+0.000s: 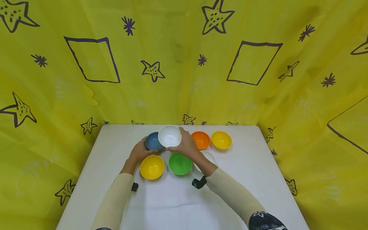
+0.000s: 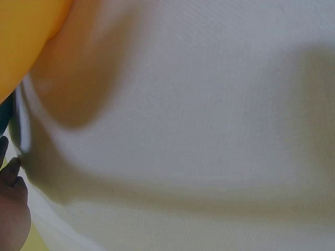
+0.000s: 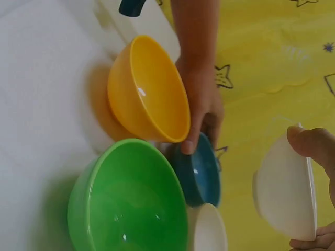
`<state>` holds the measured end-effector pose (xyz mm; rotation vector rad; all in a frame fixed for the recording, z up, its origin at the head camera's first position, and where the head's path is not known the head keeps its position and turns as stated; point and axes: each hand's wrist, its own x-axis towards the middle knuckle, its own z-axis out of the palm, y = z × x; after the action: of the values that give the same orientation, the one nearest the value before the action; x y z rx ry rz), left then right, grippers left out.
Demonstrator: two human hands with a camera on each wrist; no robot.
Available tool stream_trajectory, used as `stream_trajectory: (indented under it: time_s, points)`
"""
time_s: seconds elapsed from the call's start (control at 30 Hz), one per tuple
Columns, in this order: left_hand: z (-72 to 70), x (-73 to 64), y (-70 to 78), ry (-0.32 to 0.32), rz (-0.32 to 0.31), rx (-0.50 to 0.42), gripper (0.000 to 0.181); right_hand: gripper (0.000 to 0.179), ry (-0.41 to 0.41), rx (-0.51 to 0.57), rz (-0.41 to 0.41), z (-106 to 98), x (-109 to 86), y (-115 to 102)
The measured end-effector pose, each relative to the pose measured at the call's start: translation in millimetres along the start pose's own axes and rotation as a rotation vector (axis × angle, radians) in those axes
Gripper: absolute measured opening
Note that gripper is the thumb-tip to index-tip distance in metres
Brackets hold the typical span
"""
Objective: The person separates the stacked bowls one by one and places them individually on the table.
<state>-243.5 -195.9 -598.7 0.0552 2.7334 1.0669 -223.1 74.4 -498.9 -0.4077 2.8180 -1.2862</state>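
My right hand (image 1: 187, 142) grips a white bowl (image 1: 169, 136) by its rim, raised above the table; the right wrist view shows this lifted white bowl (image 3: 285, 191) side-on. At the back left, my left hand (image 1: 141, 151) holds a blue bowl (image 1: 153, 141), thumb on the near side. In the right wrist view that blue bowl (image 3: 198, 172) sits beside another white bowl (image 3: 210, 230), hidden in the head view. Nearer me are a yellow bowl (image 1: 152, 167) and a green bowl (image 1: 180, 164). My right forearm partly covers a further white bowl (image 1: 209, 157).
An orange bowl (image 1: 200, 140) and a second yellow bowl (image 1: 221, 140) stand at the back right. White cloth covers the table (image 1: 172, 210). Yellow curtains (image 1: 178, 95) with drawn stars hang behind and at both sides.
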Motion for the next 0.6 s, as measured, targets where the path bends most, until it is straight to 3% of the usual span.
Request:
stream_trajectory:
  time_s: [0.3, 0.47, 0.6]
  points:
    - [1.8, -1.2, -2.6, 0.022, 0.006, 0.014, 0.110, 0.099, 0.112, 0.053, 0.074, -45, -45.7, 21]
    - [1.4, 0.0, -1.5, 0.023, 0.013, 0.012, 0.110, 0.107, 0.166, 0.016, 0.122, -61, -71.5, 36]
    - [1.4, -0.7, 0.3, 0.021, 0.011, 0.004, 0.109, 0.103, 0.201, -0.026, 0.203, -73, -92.6, 51]
